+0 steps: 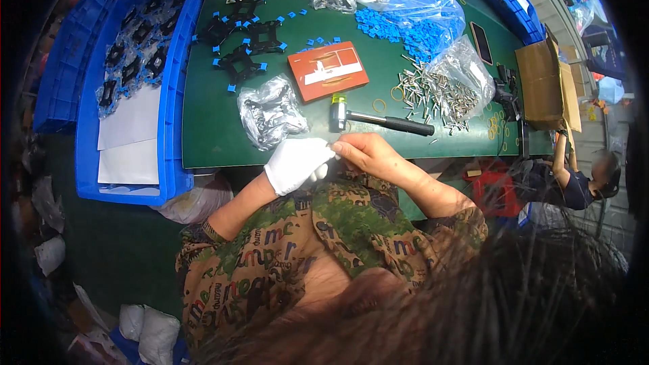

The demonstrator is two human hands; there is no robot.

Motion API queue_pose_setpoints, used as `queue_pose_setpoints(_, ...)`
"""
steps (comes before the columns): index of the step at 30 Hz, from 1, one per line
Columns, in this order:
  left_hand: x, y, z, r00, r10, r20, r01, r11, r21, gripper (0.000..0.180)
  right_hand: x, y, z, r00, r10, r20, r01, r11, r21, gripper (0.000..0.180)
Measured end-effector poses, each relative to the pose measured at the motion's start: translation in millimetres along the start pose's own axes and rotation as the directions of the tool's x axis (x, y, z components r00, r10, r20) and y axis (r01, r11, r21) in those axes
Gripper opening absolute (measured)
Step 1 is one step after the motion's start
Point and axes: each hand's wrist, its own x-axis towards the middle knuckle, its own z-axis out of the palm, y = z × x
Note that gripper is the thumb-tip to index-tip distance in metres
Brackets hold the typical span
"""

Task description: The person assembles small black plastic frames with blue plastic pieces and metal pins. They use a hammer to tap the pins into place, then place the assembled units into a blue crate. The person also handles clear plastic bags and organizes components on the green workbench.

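My left hand [296, 164], in a white glove, and my bare right hand [370, 155] meet at the near edge of the green table [223, 132]. Their fingertips are pinched together; whatever lies between them is too small or hidden to make out. Just beyond the gloved hand lies a clear plastic bag [272, 113] of dark and silvery parts. A hammer [385, 122] with a black handle rests past my right hand, its head beside a small yellow-green piece [338, 98]. Farther off sits a red box [327, 71].
Black X-shaped frames [241, 64] with blue tips lie at the far left. A blue crate [165, 108] holds more frames. Metal pins [433, 94], blue clips [385, 27], rubber bands [497, 124] and a phone [481, 42] occupy the right, near a cardboard box [541, 84]. Another person [574, 176] is beyond.
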Motion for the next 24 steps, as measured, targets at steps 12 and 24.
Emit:
queue_pose_setpoints(12,-3.4,22.7,2.5,0.994,0.003,0.110,-0.026,0.978,0.209,0.024,-8.6,-25.8,-37.7,0.951,-0.281,0.127,0.308,0.880,-0.362,0.024)
queue_pose_setpoints(24,-4.2,23.5,9.8,0.968,-0.011,0.252,-0.099,0.902,0.420,0.025,-2.2,-35.5,-44.8,0.868,-0.264,0.420,0.468,0.717,-0.517,0.022)
